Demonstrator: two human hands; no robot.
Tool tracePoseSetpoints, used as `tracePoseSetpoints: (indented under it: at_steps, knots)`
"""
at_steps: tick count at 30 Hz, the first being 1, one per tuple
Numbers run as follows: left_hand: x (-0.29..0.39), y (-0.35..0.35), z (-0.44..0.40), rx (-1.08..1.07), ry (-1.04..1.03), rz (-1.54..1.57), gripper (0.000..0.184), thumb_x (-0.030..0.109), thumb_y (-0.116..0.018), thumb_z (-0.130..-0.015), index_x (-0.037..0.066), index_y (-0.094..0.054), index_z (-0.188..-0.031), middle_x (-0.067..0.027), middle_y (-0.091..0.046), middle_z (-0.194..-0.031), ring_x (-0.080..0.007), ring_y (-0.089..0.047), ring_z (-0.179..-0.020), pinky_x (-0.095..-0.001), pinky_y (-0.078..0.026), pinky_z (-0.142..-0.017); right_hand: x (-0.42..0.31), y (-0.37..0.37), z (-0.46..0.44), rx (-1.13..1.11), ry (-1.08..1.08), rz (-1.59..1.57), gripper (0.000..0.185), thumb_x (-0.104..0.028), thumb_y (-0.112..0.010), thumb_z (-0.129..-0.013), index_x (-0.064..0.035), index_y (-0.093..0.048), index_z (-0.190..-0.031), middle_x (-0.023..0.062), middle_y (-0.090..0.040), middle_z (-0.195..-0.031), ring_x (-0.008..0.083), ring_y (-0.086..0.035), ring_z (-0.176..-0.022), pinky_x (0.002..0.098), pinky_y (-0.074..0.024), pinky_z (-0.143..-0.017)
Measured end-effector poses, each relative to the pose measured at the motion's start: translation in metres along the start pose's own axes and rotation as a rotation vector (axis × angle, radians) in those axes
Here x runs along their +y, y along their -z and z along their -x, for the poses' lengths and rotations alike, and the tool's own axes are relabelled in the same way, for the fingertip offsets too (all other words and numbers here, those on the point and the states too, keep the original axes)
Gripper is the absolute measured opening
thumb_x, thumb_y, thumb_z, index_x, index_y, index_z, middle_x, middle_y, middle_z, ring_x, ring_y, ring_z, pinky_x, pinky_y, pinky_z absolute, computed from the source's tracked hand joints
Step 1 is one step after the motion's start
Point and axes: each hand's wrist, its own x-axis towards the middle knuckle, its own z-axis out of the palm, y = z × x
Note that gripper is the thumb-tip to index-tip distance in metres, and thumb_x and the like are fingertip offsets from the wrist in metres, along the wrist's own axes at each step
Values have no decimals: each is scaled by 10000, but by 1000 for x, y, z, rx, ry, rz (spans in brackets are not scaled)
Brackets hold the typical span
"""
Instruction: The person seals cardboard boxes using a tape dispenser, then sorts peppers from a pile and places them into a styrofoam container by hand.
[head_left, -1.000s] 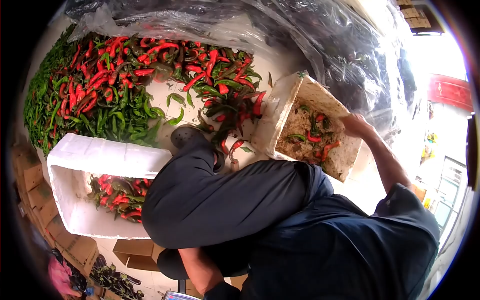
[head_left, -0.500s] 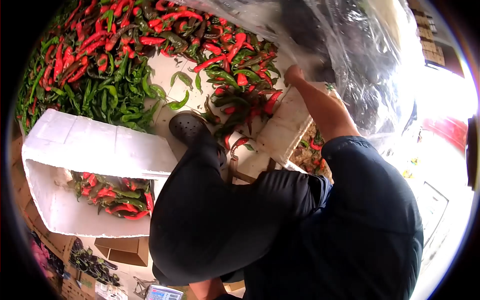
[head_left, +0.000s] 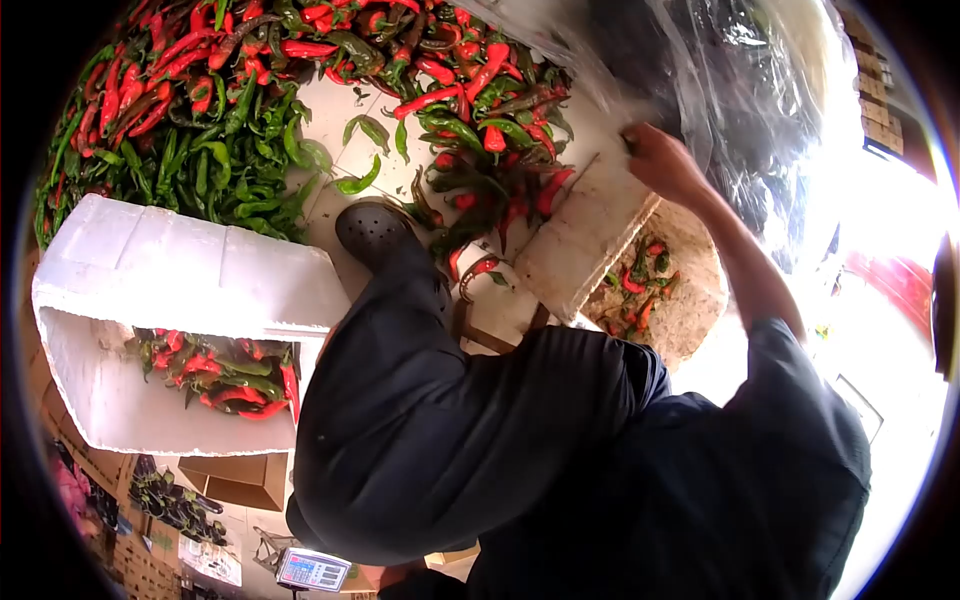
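Note:
My right hand (head_left: pixel 664 164) is above the upper end of a dirty white foam box (head_left: pixel 590 235), fingers curled closed. A small dark green bit shows at its fingertips, too little to name. Inside that box lie several red and green peppers (head_left: pixel 640 285). My left hand is out of sight; only a bit of skin shows below my knee at the bottom edge. A loose cluster of red and dark green peppers (head_left: pixel 490 150) lies on the floor just left of the foam box.
A large heap of red and green peppers (head_left: pixel 200 130) covers the upper left floor. Another white foam box (head_left: pixel 180 265), tipped on its side, holds peppers. Clear plastic sheeting (head_left: pixel 740 130) hangs at upper right. A cardboard box (head_left: pixel 235 480), eggplants (head_left: pixel 180 500) and a scale (head_left: pixel 312 570) are lower left.
My right hand has drawn back to the right, and its fingers are now curled. The arm has swung outward, showing more of the foam box's inside. The view has shifted slightly.

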Motion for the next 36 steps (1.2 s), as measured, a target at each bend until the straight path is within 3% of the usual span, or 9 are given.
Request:
tracePoseSetpoints:
  at_steps: [3,5,7,8,9,16,23,28,36]
  knots:
    - [1,-2,0,-11,-19,-15,297,166,-581,-1026,-24,-623,-1251,-136,-673,-1211,-195,-648,-1059,-312,-491,-982,48,30,81,-172,-50,227,367,-60,-659,-833,-13,-607,-1194,168,-655,-1077,333,-630,-1028,449,-505,-911]
    - [3,-2,0,-16,-32,-30,299,169,-580,-1027,-23,-623,-1251,-137,-673,-1213,-196,-648,-1060,-313,-491,-983,25,43,117,-592,-71,612,477,-67,-695,-818,-26,-582,-1279,173,-642,-1142,333,-633,-1041,449,-511,-927]
    - [8,-1,0,-27,-62,-70,300,173,-580,-1027,-23,-624,-1251,-138,-672,-1215,-197,-649,-1061,-314,-491,-984,-10,12,135,-205,221,114,505,-43,-595,-825,-36,-548,-1328,187,-650,-1036,353,-644,-934,472,-518,-875]
    - [12,-3,1,-27,-91,-102,301,174,-580,-1027,-22,-624,-1251,-139,-672,-1217,-197,-649,-1061,-315,-491,-985,-56,8,128,-291,156,63,566,-63,-624,-832,-48,-514,-1388,180,-658,-1092,349,-643,-957,464,-523,-875]
    - [18,-4,1,-31,-123,-142,302,176,-580,-1028,-22,-624,-1252,-139,-672,-1218,-198,-649,-1062,-315,-491,-985,-80,-22,118,-191,435,158,758,-164,-782,-781,-100,-458,-1463,166,-631,-1215,328,-611,-1125,445,-485,-1010]
    - [54,-36,38,145,-237,-262,298,171,-586,-1023,-19,-633,-1247,-139,-686,-1176,-208,-655,-1061,-319,-504,-973,-160,-256,38,-92,923,669,580,-369,-589,-910,-135,-508,-1434,171,-360,-1555,364,-340,-1430,656,-228,-1148]
    - [33,-3,43,207,-248,-197,246,147,-594,-1016,3,-650,-1207,-129,-710,-1096,-183,-669,-981,-292,-524,-895,-155,-293,-9,27,922,553,521,-264,-542,-919,-98,-512,-1413,162,-456,-1464,360,-442,-1329,586,-372,-1037]
    - [40,-9,43,177,-232,-225,255,161,-604,-1014,5,-647,-1211,-115,-706,-1082,-169,-660,-946,-293,-523,-877,-156,-274,-34,-100,836,468,579,-159,-619,-859,-82,-470,-1413,118,-570,-1121,314,-555,-1075,461,-462,-868]
    - [47,-28,65,191,-297,-222,265,156,-608,-1014,-8,-638,-1219,-113,-701,-1080,-171,-657,-921,-290,-526,-849,-182,-162,-59,-251,249,-378,618,-151,-765,-756,-21,-531,-1313,139,-688,-1065,262,-677,-959,374,-532,-880]
